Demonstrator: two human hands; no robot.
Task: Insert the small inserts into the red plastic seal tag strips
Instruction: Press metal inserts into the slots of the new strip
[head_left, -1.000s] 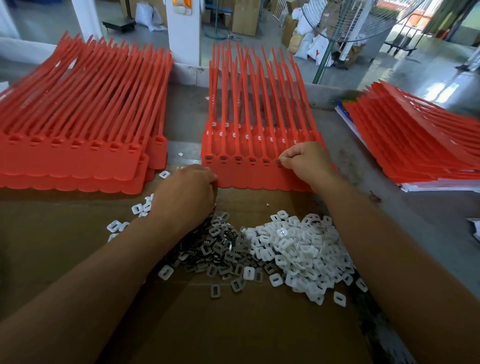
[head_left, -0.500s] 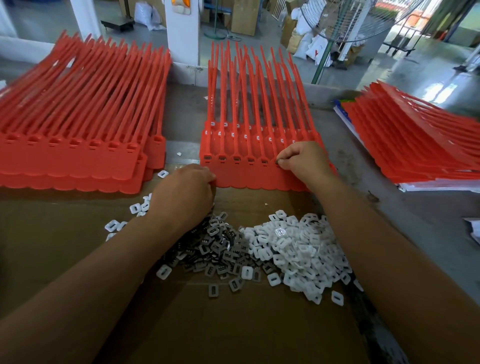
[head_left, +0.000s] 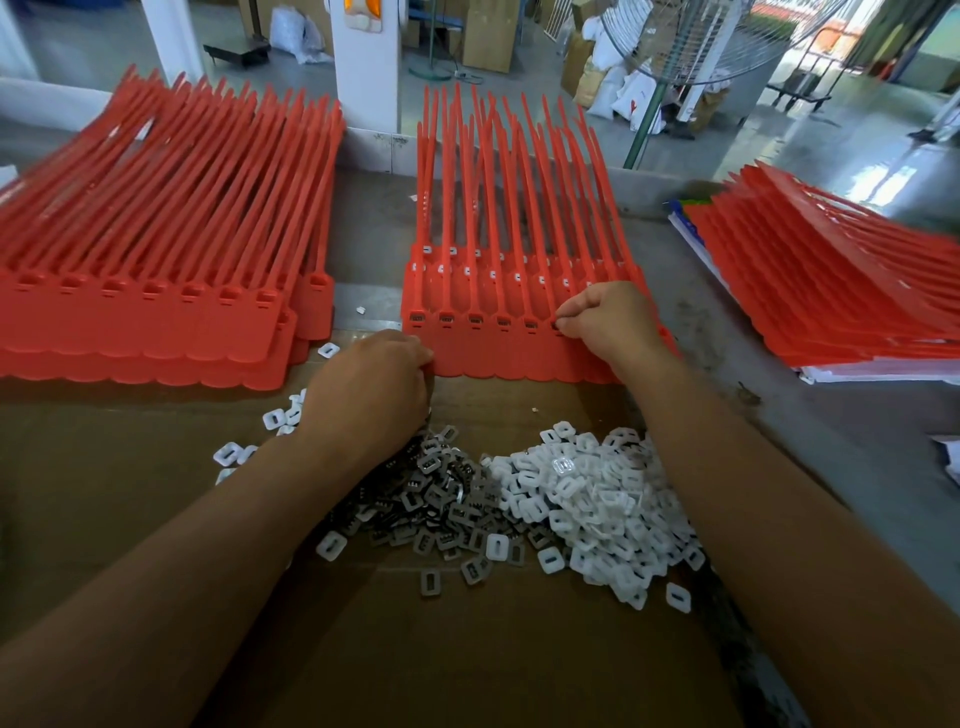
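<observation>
Red strips (head_left: 519, 358) meet left hand (head_left: 371, 395) at edge; right hand (head_left: 605, 322) pinches insert (head_left: 557, 326).

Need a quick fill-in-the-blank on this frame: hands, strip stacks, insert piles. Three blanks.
1. The right hand pinches at a socket on the top red strip, in the ____ of three stacks.
2. The white inserts lie to the ____ of the grey inserts.
3. The left hand sits at that strip's near ____ corner.

Missing words: middle; right; left.
</observation>
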